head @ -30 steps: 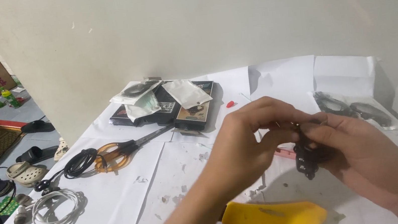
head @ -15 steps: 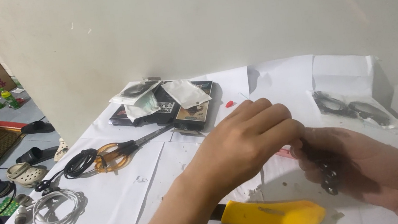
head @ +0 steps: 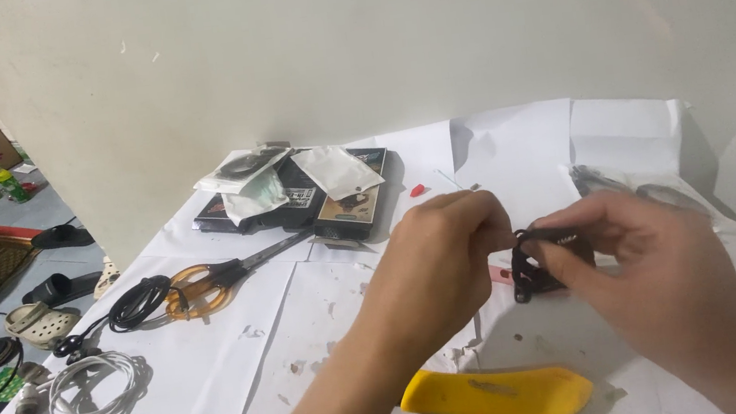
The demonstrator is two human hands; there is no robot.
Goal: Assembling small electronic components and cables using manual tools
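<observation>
**Both hands pinch a small black coiled cable above the paper-covered table**

The black cable bundle (head: 538, 261) is small, dark and glossy, wound into a tight loop with a stubby plug end hanging below; finer detail is hidden by the fingers. It sits just above the yellow tool (head: 496, 395), raised off the table (head: 221, 384). The left hand (head: 436, 264) is curled shut, its fingertips closed on the bundle's left edge. The right hand (head: 652, 270) grips the bundle from the other side, thumb and forefinger pinched on its top loop. Far left of the yellow tool lie orange-handled scissors (head: 209, 284), a black cord (head: 132, 306) and white earphones (head: 91, 393). Beyond the tool, near the wall, rests a stack of dark boxes (head: 330, 204) with small white pouches (head: 337, 171).
</observation>
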